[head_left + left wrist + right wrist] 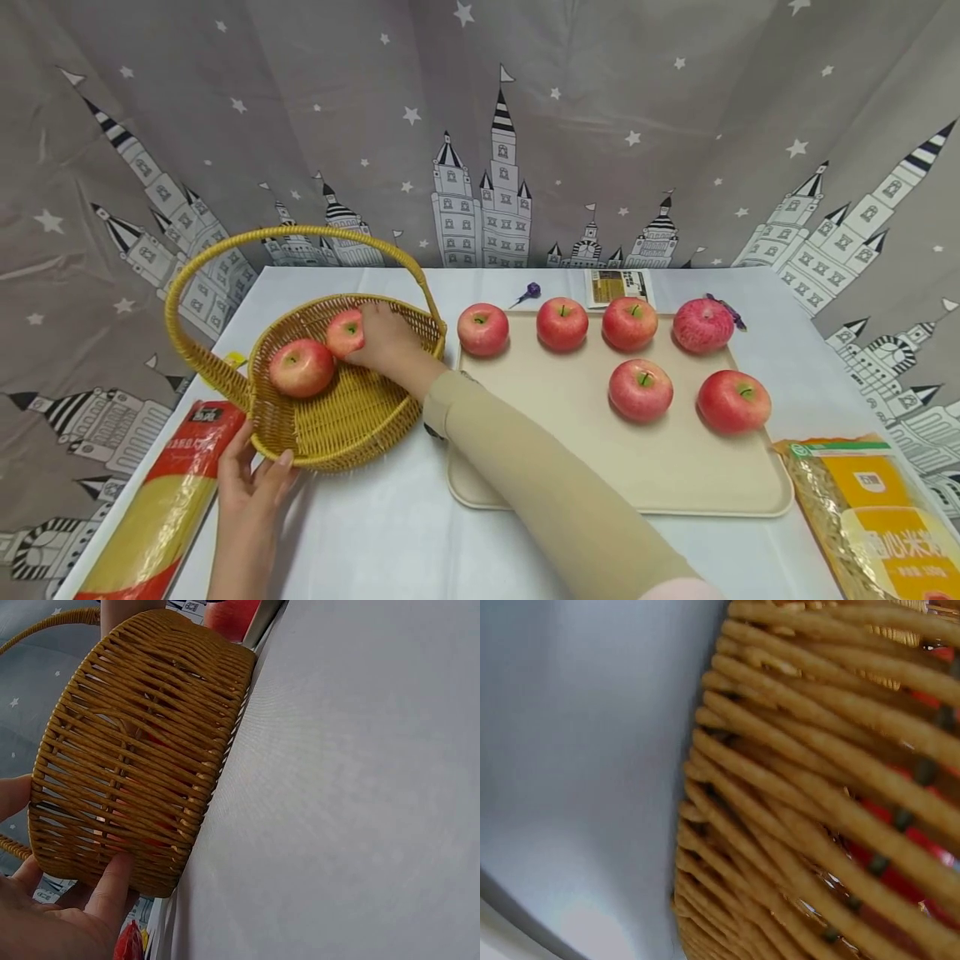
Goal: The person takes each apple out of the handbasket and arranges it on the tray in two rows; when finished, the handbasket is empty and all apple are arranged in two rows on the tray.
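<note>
A yellow wicker basket (352,417) with a tall arched handle stands on the left of the table. My left hand (251,492) grips its near left rim, the thumb at the edge and the other fingers against the woven side (142,765). Inside the basket, my right hand (390,337) holds a red apple (345,332) from its right side; most of those fingers are hidden. Another red apple (302,368) lies in the basket just left of it. The right wrist view shows only the weave (795,780) close up, with red showing through the gaps.
Right of the basket, a beige tray (540,492) carries several red apples (641,390). A red noodle packet (165,492) lies at the left edge, a yellow pasta bag (870,517) at the right. Behind the tray are a purple lollipop (532,290) and a small packet (618,287).
</note>
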{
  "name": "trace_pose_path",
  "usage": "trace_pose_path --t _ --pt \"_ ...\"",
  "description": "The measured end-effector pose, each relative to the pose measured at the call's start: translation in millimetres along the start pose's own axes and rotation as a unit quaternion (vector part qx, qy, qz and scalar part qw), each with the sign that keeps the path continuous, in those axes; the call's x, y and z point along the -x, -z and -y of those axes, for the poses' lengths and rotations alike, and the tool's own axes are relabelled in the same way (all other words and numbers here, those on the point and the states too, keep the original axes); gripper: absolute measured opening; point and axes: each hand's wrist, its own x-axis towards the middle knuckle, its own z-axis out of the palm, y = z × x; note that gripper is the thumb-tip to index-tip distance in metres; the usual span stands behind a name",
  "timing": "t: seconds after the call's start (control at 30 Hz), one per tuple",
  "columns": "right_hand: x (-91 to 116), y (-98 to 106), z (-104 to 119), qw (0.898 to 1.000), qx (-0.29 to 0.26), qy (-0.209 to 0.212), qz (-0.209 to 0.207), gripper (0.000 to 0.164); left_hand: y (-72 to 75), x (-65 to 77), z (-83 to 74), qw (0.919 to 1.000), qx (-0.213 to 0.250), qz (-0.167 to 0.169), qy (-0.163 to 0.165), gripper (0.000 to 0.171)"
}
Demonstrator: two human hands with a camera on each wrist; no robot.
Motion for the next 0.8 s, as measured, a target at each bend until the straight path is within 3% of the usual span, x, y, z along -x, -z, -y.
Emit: trace_pose_path --t 0.23,0.4,0.6,0.73,0.8 --pt "5.4 4.3 -4.9 0.999 0.017 0.026 -0.017 0.070 -0.4 -1.6 2.8 0.9997 0.011 0.001 -0.023 0.071" --pt "24.8 23.0 -12.1 0.993 -0.012 0.114 -0.039 0.065 -1.2 0.3 1.2 0.9997 0.016 0.001 -0.016 0.070" --pt "91.8 70.6 -33.9 0.975 -0.106 0.186 -0.063 0.071 -0.4 0.4 0.2 0.9999 0.015 -0.003 -0.008 0.071" --pt "142.3 94.4 -74.4 0.971 -0.113 0.199 -0.072 0.075 -0.7 -0.5 0.3 0.9997 0.020 -0.003 -0.011 0.071" --pt "161.2 99.4 -101.4 0.974 -0.101 0.187 -0.078 0.073 -0.6 -0.5 0.6 0.9997 0.017 -0.003 -0.015 0.071"
